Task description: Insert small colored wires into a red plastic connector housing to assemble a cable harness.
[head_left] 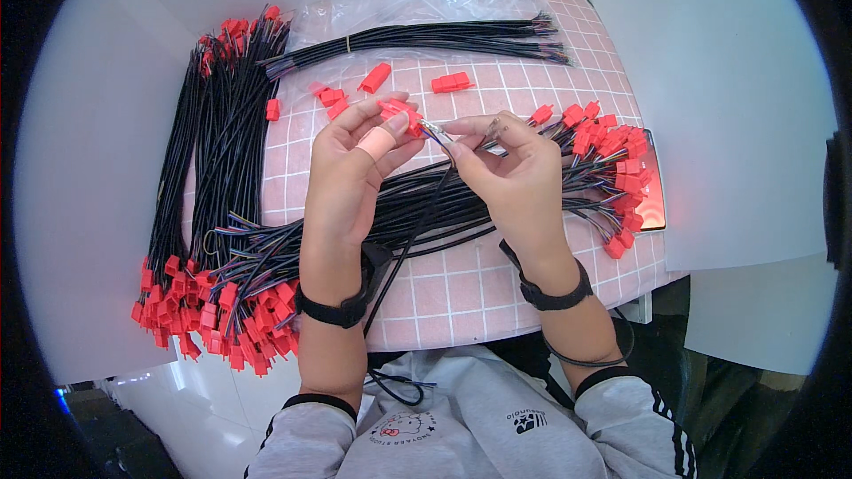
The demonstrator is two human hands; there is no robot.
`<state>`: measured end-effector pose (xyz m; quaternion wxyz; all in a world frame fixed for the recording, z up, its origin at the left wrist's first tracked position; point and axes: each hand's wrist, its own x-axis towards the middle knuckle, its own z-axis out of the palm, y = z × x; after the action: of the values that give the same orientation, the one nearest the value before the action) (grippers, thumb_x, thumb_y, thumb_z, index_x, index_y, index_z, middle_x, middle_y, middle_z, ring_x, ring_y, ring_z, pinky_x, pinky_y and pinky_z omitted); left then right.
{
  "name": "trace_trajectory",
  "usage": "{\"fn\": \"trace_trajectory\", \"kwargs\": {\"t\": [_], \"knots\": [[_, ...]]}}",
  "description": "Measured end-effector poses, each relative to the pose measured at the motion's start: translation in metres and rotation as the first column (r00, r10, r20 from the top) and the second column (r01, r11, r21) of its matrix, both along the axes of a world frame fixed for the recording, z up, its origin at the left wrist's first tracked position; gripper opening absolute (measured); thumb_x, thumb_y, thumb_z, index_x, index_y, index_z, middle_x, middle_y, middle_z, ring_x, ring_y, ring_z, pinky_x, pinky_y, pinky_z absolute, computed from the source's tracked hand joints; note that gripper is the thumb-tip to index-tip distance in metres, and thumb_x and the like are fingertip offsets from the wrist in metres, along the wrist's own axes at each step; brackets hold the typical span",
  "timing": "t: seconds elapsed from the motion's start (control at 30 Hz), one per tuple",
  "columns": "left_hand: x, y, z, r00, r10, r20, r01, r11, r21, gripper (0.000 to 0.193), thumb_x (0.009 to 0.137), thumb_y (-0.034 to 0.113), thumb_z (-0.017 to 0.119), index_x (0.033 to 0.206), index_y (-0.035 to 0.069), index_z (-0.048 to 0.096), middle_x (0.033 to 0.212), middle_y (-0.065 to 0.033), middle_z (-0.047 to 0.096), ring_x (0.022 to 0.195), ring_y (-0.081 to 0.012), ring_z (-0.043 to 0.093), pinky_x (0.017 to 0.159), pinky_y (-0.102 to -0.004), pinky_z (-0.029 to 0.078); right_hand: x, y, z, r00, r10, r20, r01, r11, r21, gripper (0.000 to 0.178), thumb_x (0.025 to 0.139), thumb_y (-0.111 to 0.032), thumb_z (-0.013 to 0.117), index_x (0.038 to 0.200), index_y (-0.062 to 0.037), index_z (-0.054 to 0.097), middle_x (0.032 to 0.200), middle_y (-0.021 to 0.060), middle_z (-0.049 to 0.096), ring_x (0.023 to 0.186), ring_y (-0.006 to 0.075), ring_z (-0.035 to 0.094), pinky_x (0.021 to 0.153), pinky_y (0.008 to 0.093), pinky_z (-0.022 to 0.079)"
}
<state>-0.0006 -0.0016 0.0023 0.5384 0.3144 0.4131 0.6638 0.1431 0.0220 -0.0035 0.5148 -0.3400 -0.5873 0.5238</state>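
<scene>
At the centre of the frame, a person's left hand [359,155] pinches a small red connector housing [401,115] between thumb and fingers, its grip closed on the plastic. The right hand [510,168] sits just to the right, its grip closed on the stripped end of a black cable [417,222], whose coloured wire tips [435,131] point leftward at the housing and nearly touch it. The cable's long axis runs from those tips down toward the lower centre of the frame, between both wrists. Finished cables with red plugs [213,310] pile at lower left and at the right; a tied bundle of bare cables [426,35] lies across the top. Loose red housings [451,82] scatter on the pink-gridded counter [461,288] just above the hands.
</scene>
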Motion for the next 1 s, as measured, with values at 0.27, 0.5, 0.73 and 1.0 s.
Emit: {"fn": "trace_trajectory", "kwargs": {"t": [0.27, 0.5, 0.73, 1.0], "knots": [[-0.0032, 0.0003, -0.0026, 0.999, 0.003, 0.043, -0.003, 1.000, 0.009, 0.025, 0.078, 0.003, 0.054, 0.101, -0.007, 0.050, 0.090, -0.0130, 0.057, 0.082, -0.0178, 0.059, 0.073, -0.0277, 0.051, -0.0043, -0.0023, -0.0045, 0.989, -0.140, 0.049, 0.126, 0.965, 0.231, 0.017, 0.067, 0.008, 0.056, 0.082, 0.0010, 0.060, 0.075, 0.0064, 0.052, 0.069, 0.0107, 0.056, 0.064, 0.0227, 0.050], [-0.0006, 0.0000, 0.0002, 0.999, 0.013, 0.039, -0.013, 1.000, 0.006, 0.025, 0.078, 0.003, 0.055, 0.100, -0.007, 0.050, 0.091, -0.0135, 0.057, 0.082, -0.0177, 0.059, 0.072, -0.0277, 0.051, -0.0054, -0.0018, -0.0094, 0.951, -0.282, 0.127, 0.204, 0.880, 0.429, 0.017, 0.064, 0.008, 0.058, 0.079, -0.0002, 0.058, 0.071, 0.0089, 0.051, 0.061, 0.0172, 0.054, 0.055, 0.0251, 0.045], [0.0000, 0.0000, -0.0010, 1.000, 0.020, 0.018, -0.020, 1.000, -0.003, 0.024, 0.077, 0.003, 0.056, 0.099, -0.006, 0.051, 0.090, -0.0122, 0.057, 0.080, -0.0169, 0.059, 0.072, -0.0276, 0.051, -0.0042, -0.0053, -0.0057, 0.863, -0.428, 0.269, 0.194, 0.771, 0.606, 0.022, 0.064, 0.011, 0.058, 0.082, -0.0007, 0.060, 0.073, 0.0065, 0.053, 0.066, 0.0131, 0.055, 0.059, 0.0227, 0.045], [-0.0005, 0.0005, -0.0026, 1.000, 0.016, 0.007, -0.016, 1.000, 0.000, 0.023, 0.076, 0.003, 0.057, 0.097, -0.004, 0.052, 0.088, -0.0103, 0.058, 0.079, -0.0157, 0.059, 0.071, -0.0269, 0.051, -0.0062, -0.0041, -0.0085, 0.891, -0.413, 0.187, 0.215, 0.747, 0.629, 0.023, 0.063, 0.007, 0.059, 0.084, -0.0013, 0.057, 0.074, 0.0097, 0.048, 0.063, 0.0221, 0.051, 0.057, 0.0289, 0.043]]}}
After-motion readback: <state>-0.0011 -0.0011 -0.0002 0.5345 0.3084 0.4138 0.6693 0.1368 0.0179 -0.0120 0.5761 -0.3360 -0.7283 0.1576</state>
